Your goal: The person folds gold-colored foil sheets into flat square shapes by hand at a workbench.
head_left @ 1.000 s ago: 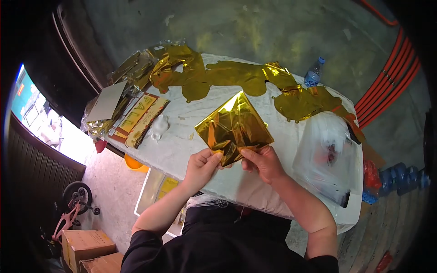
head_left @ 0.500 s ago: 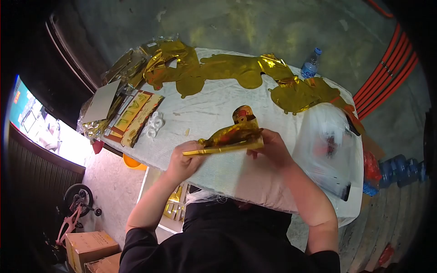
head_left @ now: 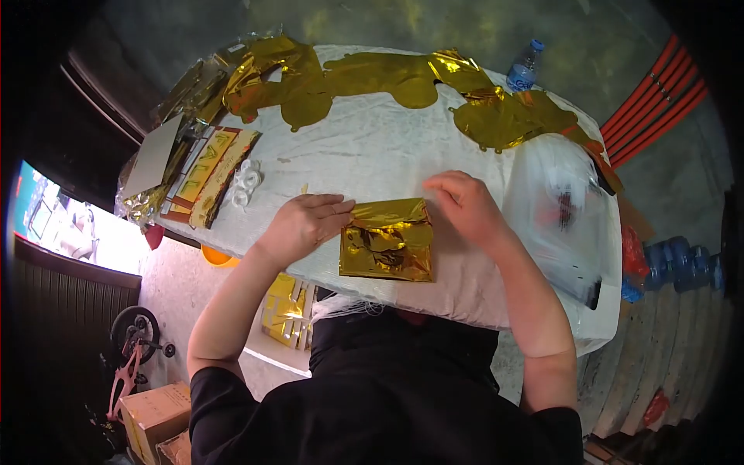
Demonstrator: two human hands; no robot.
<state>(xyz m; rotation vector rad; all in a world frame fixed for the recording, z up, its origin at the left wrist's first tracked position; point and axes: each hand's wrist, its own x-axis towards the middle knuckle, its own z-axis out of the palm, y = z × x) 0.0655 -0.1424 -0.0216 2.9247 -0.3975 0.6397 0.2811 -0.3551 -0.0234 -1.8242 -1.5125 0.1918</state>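
A folded gold foil balloon (head_left: 387,244) lies as a near-square packet on the white-covered table, its surface shiny and creased. My left hand (head_left: 310,225) rests at the packet's upper left corner, fingers stretched out flat and touching its edge. Just off the upper right corner hovers my right hand (head_left: 469,209), fingers loosely bent and apart, with nothing in it. Flat gold foil balloons (head_left: 380,77) stretch along the table's far side, and another gold foil piece (head_left: 500,120) spreads at the far right.
Left on the table are printed card packs (head_left: 208,178), a white card (head_left: 155,155) and white ribbon rolls (head_left: 246,184). Clear plastic bags (head_left: 558,217) lie at right, a water bottle (head_left: 525,68) behind. Below the table's left edge, a box (head_left: 287,310) holds gold packets.
The foil balloon has gone from being held up between both hands to lying flat on the table. My right hand has let go and moved up; my left fingers have straightened.
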